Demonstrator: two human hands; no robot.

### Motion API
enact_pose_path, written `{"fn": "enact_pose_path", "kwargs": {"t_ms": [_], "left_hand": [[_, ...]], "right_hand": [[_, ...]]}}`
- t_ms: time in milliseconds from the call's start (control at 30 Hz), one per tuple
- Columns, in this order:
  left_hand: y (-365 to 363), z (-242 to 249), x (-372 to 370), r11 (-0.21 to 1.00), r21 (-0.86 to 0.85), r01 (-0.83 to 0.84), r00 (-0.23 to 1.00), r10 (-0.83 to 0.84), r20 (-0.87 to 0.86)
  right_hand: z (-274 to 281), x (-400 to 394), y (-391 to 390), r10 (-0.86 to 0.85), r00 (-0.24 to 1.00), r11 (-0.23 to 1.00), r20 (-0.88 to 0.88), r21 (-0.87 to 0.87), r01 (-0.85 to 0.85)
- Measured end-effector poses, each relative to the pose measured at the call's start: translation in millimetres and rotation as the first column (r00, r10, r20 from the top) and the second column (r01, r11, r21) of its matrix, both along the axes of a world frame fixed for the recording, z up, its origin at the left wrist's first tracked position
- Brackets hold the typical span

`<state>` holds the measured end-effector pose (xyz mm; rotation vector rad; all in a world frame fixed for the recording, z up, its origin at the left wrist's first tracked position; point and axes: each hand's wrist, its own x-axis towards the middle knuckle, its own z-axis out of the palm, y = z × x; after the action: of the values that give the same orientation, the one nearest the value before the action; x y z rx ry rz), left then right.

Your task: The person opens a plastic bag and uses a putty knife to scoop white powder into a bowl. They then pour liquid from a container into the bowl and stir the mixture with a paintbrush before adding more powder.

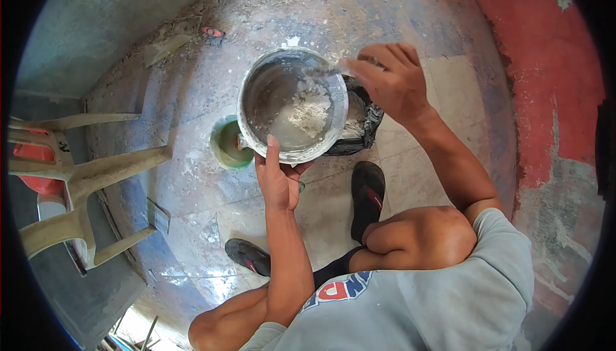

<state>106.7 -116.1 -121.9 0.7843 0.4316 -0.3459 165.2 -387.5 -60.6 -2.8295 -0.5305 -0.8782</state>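
Observation:
My left hand (279, 174) grips the near side of a round metal pot (341, 110), thumb over its rim and fingers under it. Inside the pot, a heap of pale, crumbly powder (309, 115) sits in cloudy grey liquid (273, 110). My right hand (393, 78) is closed round a thin metal tool (321, 70) above the pot's right rim. The tool is smeared by motion, so its exact kind cannot be made out. A black plastic bag (372, 120) with pale powder stands right of the pot, partly hidden. To the left, a green container (224, 149) holds some liquid.
Plastic chairs (115, 165) lie along the left side, with a red object (35, 165) among them. A red-and-black item (213, 32) rests on the dusty tiled floor (199, 203). A peeling red wall (545, 62) borders the right. My slippered feet (367, 197) are below the pot.

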Motion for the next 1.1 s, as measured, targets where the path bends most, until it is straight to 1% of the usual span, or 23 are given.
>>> {"fn": "enact_pose_path", "kwargs": {"t_ms": [67, 100, 133, 167, 200, 233, 267, 333, 400, 467, 500, 533, 600, 633, 700, 733, 800, 833, 900, 967, 1067, 1100], "left_hand": [[1.8, -3.7, -0.8, 0.999, 0.051, 0.007, 1.0, -0.008, 0.018], [1.9, -1.8, -0.9, 0.998, 0.056, -0.011, 1.0, 0.01, 0.02], [2.8, -2.4, -0.3, 0.997, 0.068, -0.03, 1.0, 0.029, 0.011], [4.5, -3.4, 0.8, 0.995, 0.08, -0.05, 0.999, 0.05, 0.002], [6.4, -5.7, 1.3, 0.995, 0.081, -0.062, 0.998, 0.062, 0.007], [6.6, -5.1, 2.8, 0.995, 0.078, -0.061, 0.998, 0.061, 0.005], [7.3, -3.1, 4.7, 0.994, 0.083, -0.076, 0.997, 0.075, 0.011], [10.2, -3.4, 5.2, 0.991, 0.097, -0.087, 0.996, 0.086, 0.017], [9.5, -1.7, 5.6, 0.991, 0.098, -0.091, 0.996, 0.09, 0.014], [8.3, -2.4, 5.5, 0.992, 0.092, -0.088, 0.996, 0.087, 0.014], [10.1, -4.3, 5.9, 0.995, 0.063, -0.08, 0.997, 0.079, 0.011], [11.0, -4.8, 6.3, 0.997, 0.035, -0.071, 0.997, 0.071, 0.009], [9.3, -2.1, 6.3, 0.997, 0.041, -0.064, 0.998, 0.063, 0.018], [8.5, -1.0, 5.7, 0.997, 0.046, -0.062, 0.998, 0.061, 0.025], [6.7, -0.3, 5.5, 0.997, 0.054, -0.059, 0.998, 0.058, 0.025], [6.4, -0.3, 5.2, 0.997, 0.059, -0.055, 0.998, 0.054, 0.025], [7.4, -1.4, 6.0, 0.997, 0.062, -0.049, 0.999, 0.048, 0.02], [7.7, -2.5, 5.7, 0.997, 0.064, -0.041, 0.999, 0.04, 0.014], [8.0, -3.9, 9.0, 0.998, 0.048, -0.031, 0.999, 0.029, 0.031], [7.4, -3.2, 9.1, 0.998, 0.042, -0.043, 0.999, 0.042, 0.032], [4.1, 2.1, 9.4, 0.996, 0.078, -0.052, 0.997, 0.048, 0.052], [5.0, 2.5, 8.8, 0.994, 0.091, -0.056, 0.997, 0.052, 0.048]], "right_hand": [[13.3, 1.4, -7.2, -0.052, 0.996, 0.999, 0.075, 0.014, 0.051], [20.5, -0.8, -12.9, -0.079, 0.997, 0.991, 0.002, 0.108, 0.078], [24.5, -4.6, -21.4, -0.087, 0.996, 0.991, 0.0, 0.099, 0.086], [28.1, -9.0, -32.3, -0.105, 0.976, 0.98, -0.191, 0.145, 0.134], [30.2, -13.7, -42.9, -0.109, 0.92, 0.965, -0.376, 0.183, 0.189], [30.0, -17.8, -51.5, -0.118, 0.779, 0.916, -0.615, 0.235, 0.324], [25.4, -22.2, -58.4, -0.116, 0.778, 0.917, -0.617, 0.235, 0.323], [1.3, -33.5, -66.9, -0.119, 0.654, 0.967, -0.747, 0.064, 0.248], [-36.0, -40.1, -67.2, -0.095, 0.627, 0.963, -0.774, 0.087, 0.254], [-59.1, -41.7, -57.1, -0.278, 0.61, 0.96, -0.742, -0.191, 0.205], [-75.8, -44.3, -58.0, -0.283, 0.663, 0.959, -0.693, -0.186, 0.215], [-85.9, -44.7, -58.0, -0.285, 0.661, 0.958, -0.694, -0.184, 0.22], [-98.6, -41.6, -56.2, -0.294, 0.716, 0.951, -0.633, -0.27, 0.151], [-101.5, -40.0, -54.7, -0.292, 0.716, 0.952, -0.634, -0.268, 0.151], [-106.1, -37.6, -51.8, -0.27, 0.653, 0.96, -0.708, -0.248, 0.128], [-109.4, -37.3, -51.0, -0.267, 0.651, 0.961, -0.71, -0.246, 0.125], [-116.5, -37.2, -50.1, -0.202, 0.604, 0.979, -0.771, -0.171, 0.109], [-120.2, -38.1, -49.0, -0.203, 0.602, 0.979, -0.773, -0.171, 0.11], [-128.7, -41.1, -46.1, -0.142, 0.584, 0.99, -0.799, -0.121, 0.074], [-135.7, -48.1, -42.5, -0.133, 0.574, 0.991, -0.808, -0.112, 0.073], [-148.1, -47.1, -44.4, -0.13, 0.614, 0.991, -0.779, -0.098, 0.086], [-147.3, -49.2, -45.7, -0.099, 0.614, 0.993, -0.783, -0.037, 0.113]]}}
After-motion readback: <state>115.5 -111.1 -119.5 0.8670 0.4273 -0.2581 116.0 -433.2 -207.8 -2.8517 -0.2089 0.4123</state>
